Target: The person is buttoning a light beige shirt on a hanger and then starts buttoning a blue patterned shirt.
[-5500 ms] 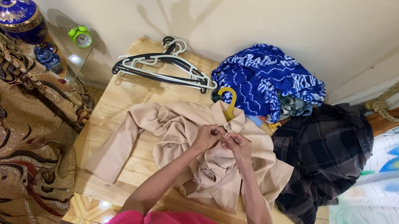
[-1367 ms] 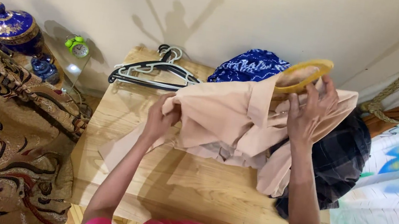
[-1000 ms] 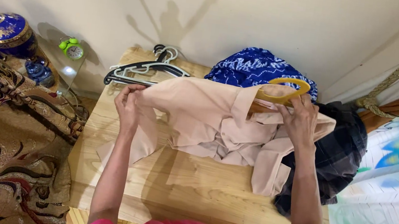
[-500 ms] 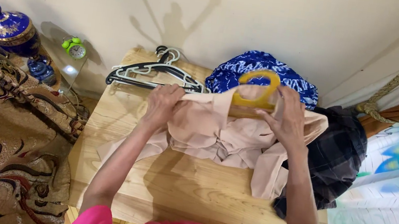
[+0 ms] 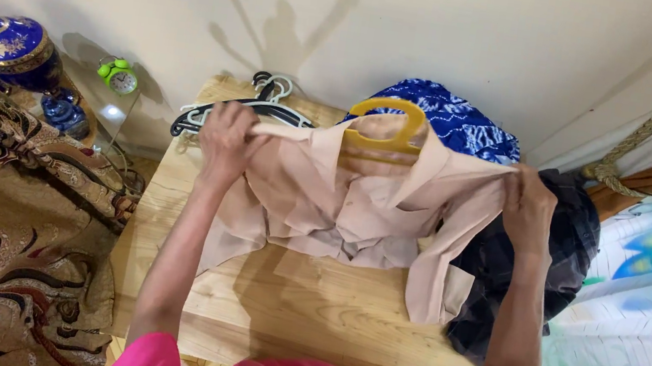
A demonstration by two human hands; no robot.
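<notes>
Both of my hands are closed on the shoulders of the beige shirt (image 5: 357, 204): my left hand (image 5: 226, 139) pinches the fabric at one shoulder seam, my right hand (image 5: 528, 211) grips the other, and between them I hold the garment up and spread over the wooden table (image 5: 298, 323). The yellow hanger (image 5: 385, 123) sits inside the shirt, its hook poking out above the collar, midway between my two fists. Collar and front placket face me; the body of the shirt bunches below my hands and its lower part and one sleeve rest on the tabletop, the sleeve trailing down on my right.

As I judge it, I am at the stage of settling the shirt squarely on its hanger, pulling each shoulder outward so the cloth sits over the hanger's arms. What that calls for is an even pull on both sides, so the hanger stays centred under the collar and does not slip out of one shoulder.

Behind the shirt, near the wall, lies a stack of black and white hangers (image 5: 226, 109), just past my left hand. A blue patterned cloth (image 5: 458, 121) is heaped behind the hook, and a dark plaid garment (image 5: 543, 273) lies just beside my right wrist.
</notes>
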